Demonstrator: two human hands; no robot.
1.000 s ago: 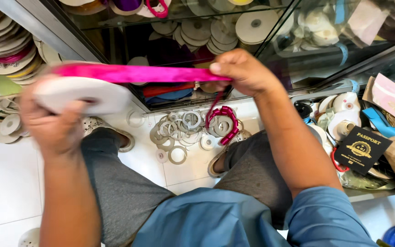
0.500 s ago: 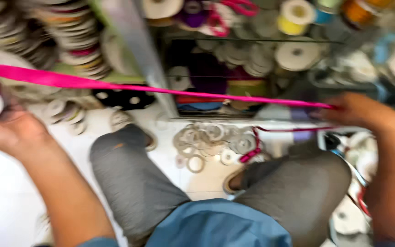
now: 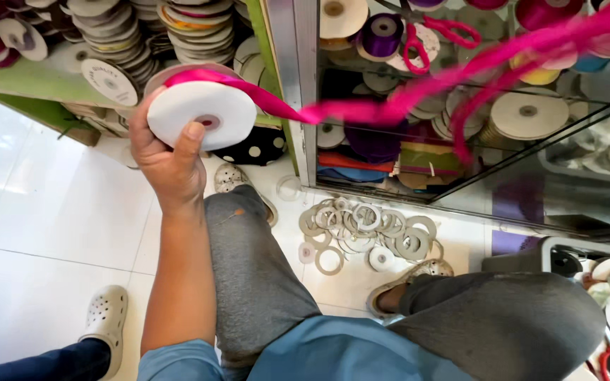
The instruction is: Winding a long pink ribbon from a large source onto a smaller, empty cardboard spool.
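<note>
Your left hand (image 3: pixel 167 159) is gripping the white ribbon spool (image 3: pixel 201 113); a long pink ribbon (image 3: pixel 390 106) is already running off, right hand out of view, much ribbon remaining wound.

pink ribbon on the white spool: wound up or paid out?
Partly paid out. The pink satin ribbon runs off the white round spool in the left hand toward upper right; some remains wound.

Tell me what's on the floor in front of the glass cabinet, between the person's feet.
A heap of empty flat rings, pale cardboard spool ends, lies on the white tiled floor below the glass cabinet. The person's knees hide the floor nearer to them.
</note>
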